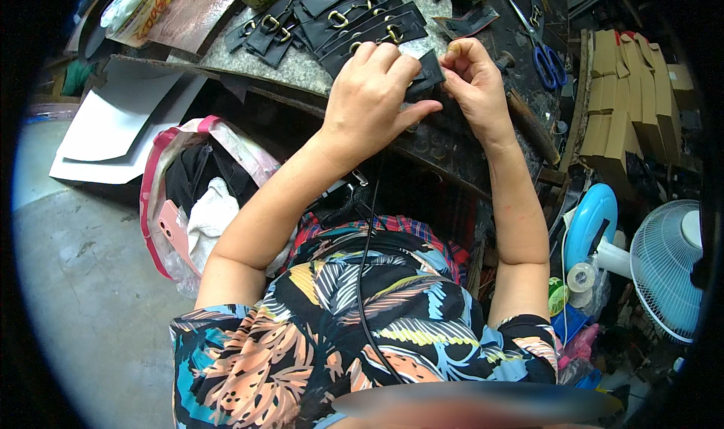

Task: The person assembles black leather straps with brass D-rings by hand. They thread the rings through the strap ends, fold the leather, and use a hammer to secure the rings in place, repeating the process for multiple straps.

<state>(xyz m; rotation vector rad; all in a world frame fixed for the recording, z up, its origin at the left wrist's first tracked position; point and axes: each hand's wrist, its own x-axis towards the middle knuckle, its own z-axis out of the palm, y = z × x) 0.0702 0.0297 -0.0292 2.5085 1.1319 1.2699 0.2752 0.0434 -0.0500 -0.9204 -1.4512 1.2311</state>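
Note:
At the table's near edge my left hand (371,90) has its fingers curled over a black leather piece (431,72), thumb pointing right. Most of that piece is hidden under the hand. Just to its right, my right hand (479,86) is closed in a pinch by the piece's end; what its fingertips hold is too small to make out. Beyond my left hand lie several black leather straps (354,23) in an overlapping row, with brass-coloured metal rings and clasps (270,23) on them.
Scissors with blue handles (549,65) lie at the right of the dark worktable (445,148). Dark leather scraps (469,23) sit at the back. A bag with pink trim (154,174) stands left; a white fan (667,259) and cardboard pieces (617,90) are at right.

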